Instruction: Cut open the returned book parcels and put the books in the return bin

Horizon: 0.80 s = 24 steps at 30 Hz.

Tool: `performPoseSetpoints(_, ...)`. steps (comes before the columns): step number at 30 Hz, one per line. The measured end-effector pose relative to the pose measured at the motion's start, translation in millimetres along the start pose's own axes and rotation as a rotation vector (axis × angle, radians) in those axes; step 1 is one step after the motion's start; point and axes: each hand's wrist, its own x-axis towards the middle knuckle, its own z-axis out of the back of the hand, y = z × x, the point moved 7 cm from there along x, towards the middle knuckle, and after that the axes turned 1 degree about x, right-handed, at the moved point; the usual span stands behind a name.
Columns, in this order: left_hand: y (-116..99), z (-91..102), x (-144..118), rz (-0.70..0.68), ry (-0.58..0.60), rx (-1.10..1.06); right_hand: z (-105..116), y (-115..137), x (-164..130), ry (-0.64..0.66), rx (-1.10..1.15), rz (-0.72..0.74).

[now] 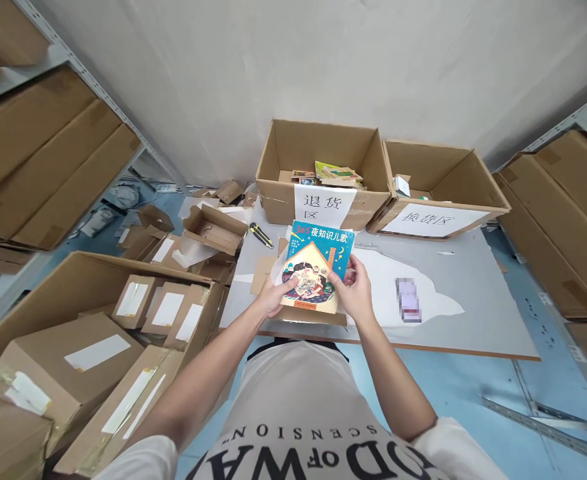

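Note:
A blue book (318,267) with a yellow house drawing on its cover is held up in front of me, its cover facing me. My left hand (276,295) grips its lower left edge, the thumb lying on the cover. On the right side my right hand (354,287) holds it, thumb in front and fingers behind. Beneath the book is an opened cardboard box (318,316), mostly hidden by the book and my hands. A black and yellow utility knife (261,235) rests on the table to the left.
Two labelled cartons stand at the table's back: the left carton (273,200) holds books, the right carton (443,190) small items. A phone (409,300) lies on the grey table (493,293). At left, a large box (98,267) contains several parcels. Shelves flank both sides.

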Motion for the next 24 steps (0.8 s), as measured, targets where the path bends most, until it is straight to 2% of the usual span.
performPoseSetpoints(2, 3.2, 0.0, 1.2, 0.032, -0.017, -0.051, -10.6, -9.3, 2.8, 0.115, 0.243, -0.125)
performPoseSetpoints(5, 6.5, -1.6, 4.5, 0.097, -0.052, -0.137, -29.7, -12.7, 1.5, 0.298, 0.560, -0.239)
performPoseSetpoints(9, -2.7, -6.5, 6.9, 0.173, -0.026, -0.221, -29.1, -17.2, 2.0, 0.245, 0.768, -0.294)
performPoseSetpoints(11, -16.8, 5.4, 9.1, 0.129, -0.093, -0.183, -23.0, -20.9, 3.4, 0.218, 0.792, -0.294)
performPoseSetpoints(13, -36.8, 33.1, 14.2, 0.009, -0.248, -0.100, -15.2, -25.5, 4.6, 0.206, 0.785, -0.292)
performPoseSetpoints(15, -59.1, 71.6, 21.2, -0.149, -0.438, -0.006, -7.2, -30.3, 4.8, 0.195, 0.768, -0.284)
performPoseSetpoints(18, -88.1, 139.6, 24.7, -0.373, -0.822, 0.171, 1.5, -37.8, 2.3, 0.167, 0.772, -0.285)
performPoseSetpoints(19, -95.1, 159.0, 24.1, -0.408, -0.935, 0.279, 3.4, -40.2, 1.1, 0.155, 0.784, -0.289)
performPoseSetpoints(21, -103.3, 190.8, 20.4, -0.338, -1.149, 0.613, 5.7, -44.8, -1.2, 0.135, 0.806, -0.299)
performPoseSetpoints(23, -102.3, 212.9, 18.3, -0.278, -1.189, 0.719, 7.0, -49.0, -2.9, 0.125, 0.817, -0.310)
performPoseSetpoints(24, -100.5, 219.6, 17.7, -0.244, -1.172, 0.775, 7.3, -50.9, -3.4, 0.125, 0.818, -0.316)
